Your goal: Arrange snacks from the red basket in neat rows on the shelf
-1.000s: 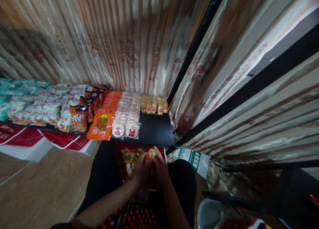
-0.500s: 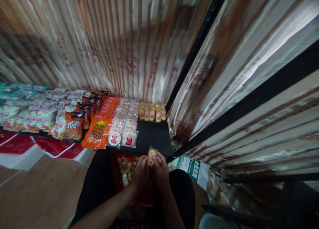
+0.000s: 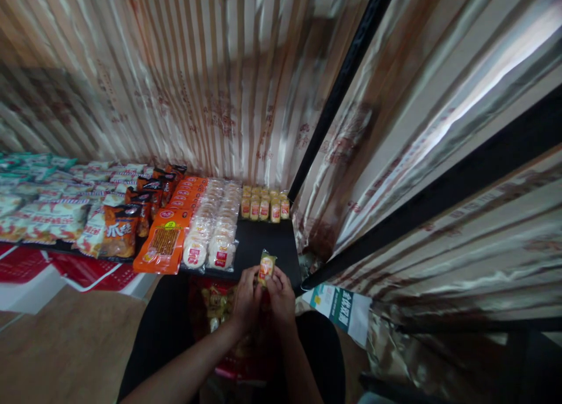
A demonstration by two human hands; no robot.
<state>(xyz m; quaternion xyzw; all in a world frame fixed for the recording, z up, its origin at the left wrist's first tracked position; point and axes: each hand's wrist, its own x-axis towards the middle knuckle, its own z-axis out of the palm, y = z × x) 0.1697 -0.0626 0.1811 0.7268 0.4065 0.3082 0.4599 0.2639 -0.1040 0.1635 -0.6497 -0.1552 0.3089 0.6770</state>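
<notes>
Just above the shelf's front edge, a small yellow wrapped snack packet (image 3: 266, 267) with an orange-red label is held upright. My right hand (image 3: 281, 298) pinches its lower part, thumb on the front. From the other side, my left hand (image 3: 246, 298) closes its fingers against the packet's lower left edge. Below my hands, between the knees, a red bag (image 3: 241, 369) holds several similar gold-wrapped packets (image 3: 215, 304). At the back right of the black shelf (image 3: 263, 240), matching yellow packets (image 3: 263, 208) stand in rows.
Left of the yellow packets lie rows of round white rice crackers (image 3: 222, 253), orange pretzel-stick bags (image 3: 163, 240), orange-black bags (image 3: 119, 231) and white snack bags (image 3: 57, 219). A black post (image 3: 338, 99) and striped foil sheeting (image 3: 219, 88) bound the shelf. A green-white printed sheet (image 3: 341, 310) lies right.
My hands have raised the packet slightly and it shows its label more squarely. The whole view has shifted a little, with the shelf goods appearing lower and further left.
</notes>
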